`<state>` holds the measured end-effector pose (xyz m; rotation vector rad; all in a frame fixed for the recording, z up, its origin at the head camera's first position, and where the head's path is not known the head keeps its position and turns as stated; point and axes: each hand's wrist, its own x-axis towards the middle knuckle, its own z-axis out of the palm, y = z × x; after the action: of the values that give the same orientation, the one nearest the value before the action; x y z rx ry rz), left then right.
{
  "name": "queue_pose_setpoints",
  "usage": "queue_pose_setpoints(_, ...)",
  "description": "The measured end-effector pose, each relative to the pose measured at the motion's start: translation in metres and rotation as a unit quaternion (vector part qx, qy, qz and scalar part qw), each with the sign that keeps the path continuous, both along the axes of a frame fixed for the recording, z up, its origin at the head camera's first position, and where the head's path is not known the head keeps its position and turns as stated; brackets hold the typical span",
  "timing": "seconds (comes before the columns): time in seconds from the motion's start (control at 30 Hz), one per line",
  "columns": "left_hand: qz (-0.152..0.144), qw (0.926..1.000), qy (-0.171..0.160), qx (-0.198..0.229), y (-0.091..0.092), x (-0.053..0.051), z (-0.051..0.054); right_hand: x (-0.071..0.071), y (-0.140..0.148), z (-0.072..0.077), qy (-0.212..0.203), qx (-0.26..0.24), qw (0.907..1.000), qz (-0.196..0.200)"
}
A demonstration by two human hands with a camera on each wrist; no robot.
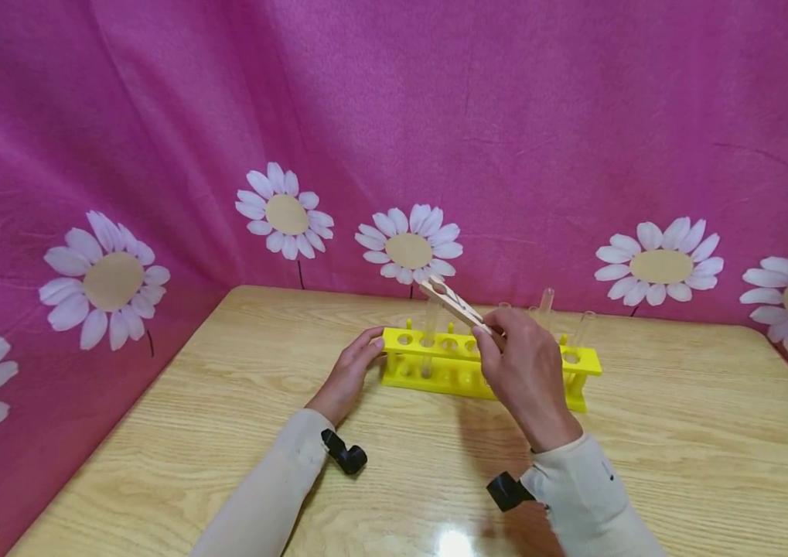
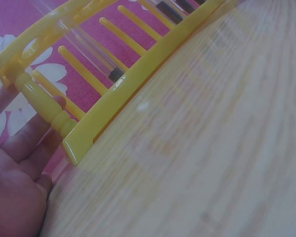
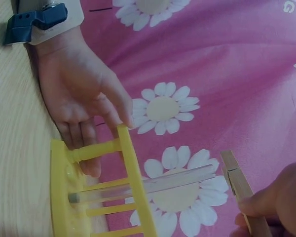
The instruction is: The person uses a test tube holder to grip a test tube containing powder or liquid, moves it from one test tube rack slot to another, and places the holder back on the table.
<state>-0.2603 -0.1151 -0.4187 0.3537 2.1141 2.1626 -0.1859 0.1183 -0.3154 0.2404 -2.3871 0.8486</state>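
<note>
A yellow test tube rack (image 1: pixel 438 357) stands on the wooden table. My left hand (image 1: pixel 348 375) holds its left end, thumb at the top plate and fingers round the end post (image 2: pixel 42 101). One clear test tube (image 1: pixel 428 317) stands in a hole near that end, with something dark at its bottom in the left wrist view. Above the rack my right hand (image 1: pixel 526 367) pinches a wooden test tube clamp (image 1: pixel 459 308). The clamp's tip is near the tube's mouth; in the right wrist view a small gap separates them.
More clear tubes, including one tall tube (image 1: pixel 547 302) and another tube (image 1: pixel 583 329), stand toward the rack's right end, partly behind my right hand. A pink cloth (image 1: pixel 505 116) printed with daisies hangs behind the table (image 1: pixel 213 433) and along its left side.
</note>
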Motion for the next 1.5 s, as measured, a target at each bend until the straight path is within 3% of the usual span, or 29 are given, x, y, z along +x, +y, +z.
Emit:
queue_pose_setpoints(0.5,-0.002,1.0000,-0.002,0.003,-0.002,-0.001,0.000,0.003,0.000,0.002,-0.002,-0.005,1.0000,-0.003)
queue_pose_setpoints(0.73,-0.003,0.9999,0.007,-0.014,0.000,-0.001,0.000,0.012,0.011,0.001,-0.007,0.002,0.9998,-0.019)
queue_pose_setpoints(1.1,-0.007,0.9999,0.005,-0.012,0.000,-0.001,-0.001,0.035,0.043,0.014,0.007,0.005,0.9986,-0.052)
queue_pose_setpoints(1.3,0.003,0.9998,0.013,-0.018,-0.002,-0.001,0.000,0.042,0.060,0.016,0.009,-0.005,0.9972,-0.074)
queue_pose_setpoints(1.5,-0.004,1.0000,0.006,0.003,0.001,0.000,0.000,0.045,0.077,0.018,0.014,-0.022,0.9940,-0.107)
